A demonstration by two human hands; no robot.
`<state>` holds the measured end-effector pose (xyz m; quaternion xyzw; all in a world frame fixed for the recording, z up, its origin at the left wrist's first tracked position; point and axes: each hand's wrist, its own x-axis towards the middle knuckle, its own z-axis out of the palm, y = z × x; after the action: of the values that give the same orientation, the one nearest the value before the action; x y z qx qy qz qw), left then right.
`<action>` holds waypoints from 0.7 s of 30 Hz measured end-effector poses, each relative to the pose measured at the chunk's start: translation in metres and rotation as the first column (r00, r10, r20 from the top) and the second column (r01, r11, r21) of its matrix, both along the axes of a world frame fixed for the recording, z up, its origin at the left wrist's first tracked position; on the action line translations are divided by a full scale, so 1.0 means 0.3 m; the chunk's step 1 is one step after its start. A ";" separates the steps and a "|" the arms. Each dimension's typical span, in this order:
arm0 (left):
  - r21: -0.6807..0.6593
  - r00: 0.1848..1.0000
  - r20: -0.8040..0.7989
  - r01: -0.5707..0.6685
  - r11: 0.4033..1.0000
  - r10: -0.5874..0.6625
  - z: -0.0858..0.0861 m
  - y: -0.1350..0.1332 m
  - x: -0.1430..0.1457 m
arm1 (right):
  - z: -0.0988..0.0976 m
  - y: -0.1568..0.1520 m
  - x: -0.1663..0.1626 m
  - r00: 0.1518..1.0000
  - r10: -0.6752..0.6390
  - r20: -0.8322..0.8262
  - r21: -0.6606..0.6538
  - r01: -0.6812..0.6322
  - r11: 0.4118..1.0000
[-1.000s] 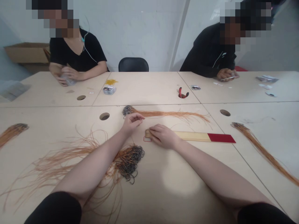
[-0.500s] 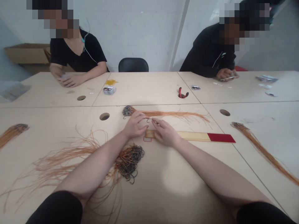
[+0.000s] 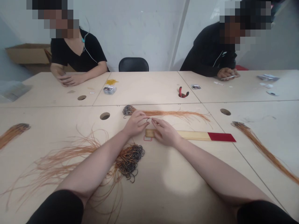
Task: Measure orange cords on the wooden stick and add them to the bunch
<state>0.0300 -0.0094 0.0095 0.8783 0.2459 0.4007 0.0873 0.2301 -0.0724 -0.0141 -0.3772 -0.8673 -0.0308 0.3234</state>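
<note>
A dark fishing hook (image 3: 149,119) is held up between my two hands, above the near part of the table. My left hand (image 3: 135,123) is curled round its left side, with fingertips and thumb close about the bend. From the right, the fingertips of my right hand (image 3: 165,131) pinch the hook's other end. Below my right hand lies a flat wooden strip (image 3: 196,135) with a red end. A small red-edged label (image 3: 148,139) lies beside the strip. By my left forearm is a heap of hooks (image 3: 130,160) with orange lines, partly hidden by the arm.
Beyond my hands lies a bundle of hooks (image 3: 129,110) with orange lines stretching right. More bundles lie at far left (image 3: 20,128) and right (image 3: 261,143). Red-handled pliers (image 3: 183,92) stand in a table hole. Two people sit opposite, near small packs (image 3: 109,90).
The hook has turned slightly between my fingertips, and my left thumb has shifted a little toward it. Otherwise my hands stay in place.
</note>
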 end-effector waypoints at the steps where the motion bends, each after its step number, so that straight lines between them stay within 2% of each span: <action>1: 0.002 1.000 -0.002 -0.005 1.000 0.005 -0.002 0.002 0.000 | 0.001 0.000 0.000 1.000 -0.002 0.002 -0.001 0.002 1.000; 15: 0.036 1.000 -0.006 -0.005 0.999 0.005 -0.013 0.019 -0.001 | 0.006 0.007 0.000 1.000 -0.008 -0.005 -0.003 0.008 1.000; 18: 0.021 1.000 0.001 -0.022 1.000 0.022 -0.017 0.023 -0.002 | 0.088 -0.026 -0.018 0.993 -0.087 -0.085 0.036 0.090 0.995; 21: -0.006 0.999 -0.019 -0.044 0.999 0.044 -0.017 0.026 -0.004 | 0.243 -0.140 -0.024 0.973 -0.108 -0.203 -0.014 0.107 0.994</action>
<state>0.0289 -0.0017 0.0043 0.8760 0.2672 0.3936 0.0793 0.2230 -0.1143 0.0587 -0.4254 -0.8079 -0.0080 0.4078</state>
